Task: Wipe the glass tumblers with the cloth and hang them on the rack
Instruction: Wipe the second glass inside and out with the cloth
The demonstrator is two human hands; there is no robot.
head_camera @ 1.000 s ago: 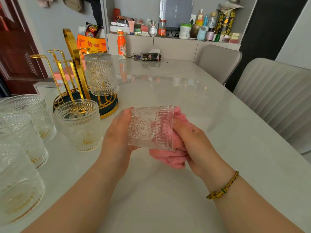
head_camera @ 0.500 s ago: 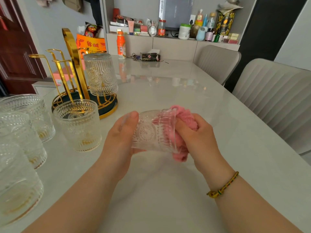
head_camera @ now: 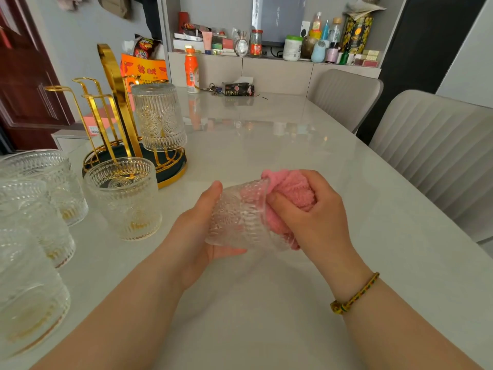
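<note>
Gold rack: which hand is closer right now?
Left. The left hand grips the tumbler on the side facing the gold rack; the right hand, pushing the pink cloth into the tumbler's mouth, is farther away.

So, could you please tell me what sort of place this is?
Most likely a home dining room: a long pale table with padded chairs beside it, and a cluttered shelf of bottles and jars behind.
</note>
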